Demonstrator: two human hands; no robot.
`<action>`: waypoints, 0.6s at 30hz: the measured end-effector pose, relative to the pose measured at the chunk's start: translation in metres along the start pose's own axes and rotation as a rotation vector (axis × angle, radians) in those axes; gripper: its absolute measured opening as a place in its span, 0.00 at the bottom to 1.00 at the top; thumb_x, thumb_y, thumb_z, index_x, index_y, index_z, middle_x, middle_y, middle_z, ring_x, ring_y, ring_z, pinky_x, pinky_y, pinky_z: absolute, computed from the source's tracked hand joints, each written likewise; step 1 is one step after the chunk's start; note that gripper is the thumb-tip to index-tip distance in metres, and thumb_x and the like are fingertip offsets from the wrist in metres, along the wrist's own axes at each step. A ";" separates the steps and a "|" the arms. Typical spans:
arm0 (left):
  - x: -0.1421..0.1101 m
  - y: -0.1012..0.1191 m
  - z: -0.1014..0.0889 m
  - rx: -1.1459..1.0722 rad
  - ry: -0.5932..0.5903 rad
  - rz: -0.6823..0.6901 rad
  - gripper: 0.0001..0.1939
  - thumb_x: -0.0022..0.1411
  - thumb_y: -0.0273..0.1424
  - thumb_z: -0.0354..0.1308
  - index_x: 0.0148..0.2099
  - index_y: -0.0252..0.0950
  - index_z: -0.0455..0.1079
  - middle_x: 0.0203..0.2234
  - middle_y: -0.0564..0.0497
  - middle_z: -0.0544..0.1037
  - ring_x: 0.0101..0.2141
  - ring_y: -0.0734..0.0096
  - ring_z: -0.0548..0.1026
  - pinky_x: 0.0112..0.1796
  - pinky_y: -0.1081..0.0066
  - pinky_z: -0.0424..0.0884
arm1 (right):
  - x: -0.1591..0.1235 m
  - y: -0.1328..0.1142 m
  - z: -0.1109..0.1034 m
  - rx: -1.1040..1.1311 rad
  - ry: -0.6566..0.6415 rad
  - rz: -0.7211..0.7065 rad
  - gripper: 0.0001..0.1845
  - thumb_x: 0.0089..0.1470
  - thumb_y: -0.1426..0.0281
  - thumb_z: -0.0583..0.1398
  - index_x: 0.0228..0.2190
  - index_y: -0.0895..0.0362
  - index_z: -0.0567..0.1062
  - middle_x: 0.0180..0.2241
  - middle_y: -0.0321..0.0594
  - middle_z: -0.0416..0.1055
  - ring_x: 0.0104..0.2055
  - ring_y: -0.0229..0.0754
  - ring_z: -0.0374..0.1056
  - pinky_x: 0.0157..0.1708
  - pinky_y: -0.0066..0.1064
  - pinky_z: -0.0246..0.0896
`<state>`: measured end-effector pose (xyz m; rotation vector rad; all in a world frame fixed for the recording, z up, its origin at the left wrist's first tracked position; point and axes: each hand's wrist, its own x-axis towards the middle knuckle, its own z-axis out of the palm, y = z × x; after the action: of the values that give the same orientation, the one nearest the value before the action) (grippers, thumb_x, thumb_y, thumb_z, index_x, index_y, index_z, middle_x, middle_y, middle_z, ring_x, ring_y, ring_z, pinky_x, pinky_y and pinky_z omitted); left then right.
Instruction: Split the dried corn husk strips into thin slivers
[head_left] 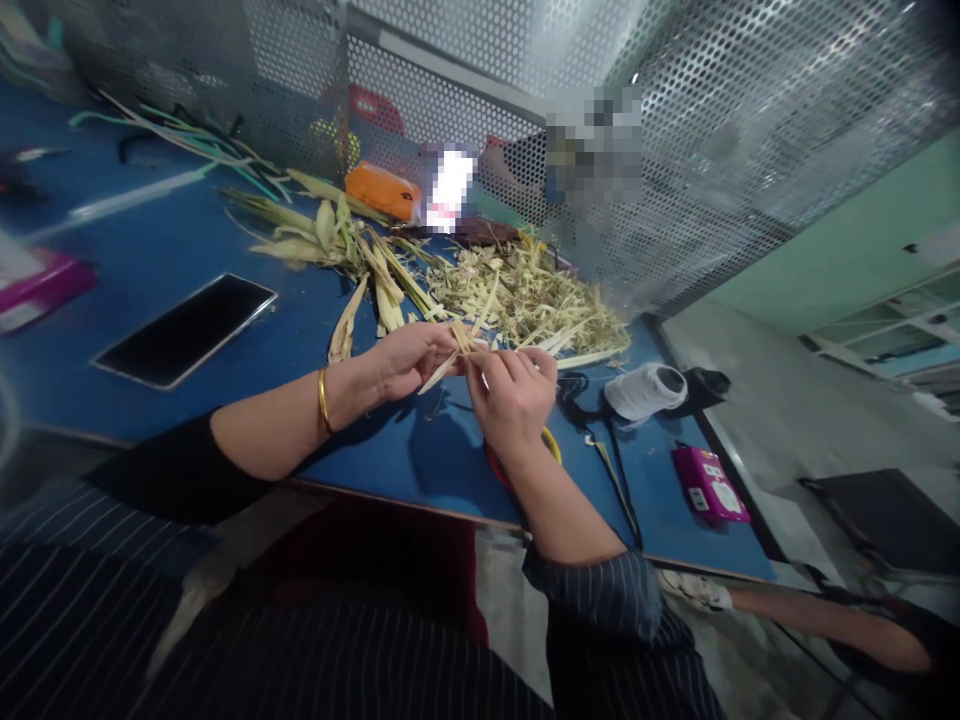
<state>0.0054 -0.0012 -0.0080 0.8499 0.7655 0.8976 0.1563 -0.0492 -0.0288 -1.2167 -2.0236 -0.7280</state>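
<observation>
My left hand (420,362), a gold bangle on its wrist, pinches a small piece of pale dried corn husk (463,338) whose folded strips stick out in several directions. From the right, my right hand (517,392) closes its fingertips on the same piece; a small whitish bit shows at the fingers, too small to name. Both hands are above the blue table, almost touching. Just beyond them lies a heap of shredded husk (525,295). Longer whole corn husks (330,235) spread to its left.
A dark-screened tablet (187,330) lies left of my forearm. At right are a white thread cone (645,390), a black cone (705,388) and a purple packet (711,483). A perforated metal panel (465,60) stands behind an orange packet (382,190). A person's leg (825,622) extends at lower right.
</observation>
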 end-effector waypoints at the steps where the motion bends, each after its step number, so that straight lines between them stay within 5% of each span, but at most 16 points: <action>1: 0.000 0.001 -0.001 -0.050 0.003 -0.035 0.13 0.50 0.15 0.53 0.19 0.34 0.59 0.14 0.58 0.61 0.16 0.83 0.59 0.27 0.77 0.68 | 0.000 0.001 0.001 0.004 -0.017 0.012 0.07 0.61 0.70 0.56 0.31 0.53 0.72 0.30 0.37 0.76 0.31 0.39 0.66 0.48 0.37 0.53; 7: 0.000 0.000 -0.002 -0.088 -0.020 -0.037 0.06 0.50 0.19 0.63 0.27 0.30 0.68 0.22 0.51 0.72 0.23 0.80 0.70 0.26 0.79 0.66 | 0.000 -0.003 0.001 0.003 -0.075 -0.038 0.08 0.61 0.71 0.55 0.37 0.52 0.74 0.38 0.39 0.76 0.38 0.41 0.66 0.55 0.41 0.50; 14: 0.001 -0.009 -0.003 -0.057 -0.033 -0.025 0.04 0.50 0.20 0.64 0.30 0.29 0.73 0.23 0.51 0.74 0.23 0.81 0.70 0.23 0.81 0.63 | 0.004 -0.010 0.004 0.047 -0.229 -0.364 0.11 0.62 0.74 0.52 0.38 0.53 0.74 0.36 0.41 0.73 0.43 0.43 0.65 0.56 0.39 0.51; 18: -0.002 -0.009 -0.001 -0.038 -0.105 -0.024 0.07 0.49 0.19 0.65 0.34 0.28 0.75 0.25 0.51 0.76 0.23 0.82 0.71 0.25 0.81 0.66 | 0.003 -0.006 0.003 0.148 -0.108 -0.162 0.07 0.61 0.73 0.54 0.33 0.54 0.72 0.35 0.40 0.73 0.40 0.41 0.66 0.52 0.39 0.54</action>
<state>0.0073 -0.0062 -0.0159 0.8457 0.6643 0.8376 0.1492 -0.0478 -0.0285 -1.0357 -2.2422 -0.5865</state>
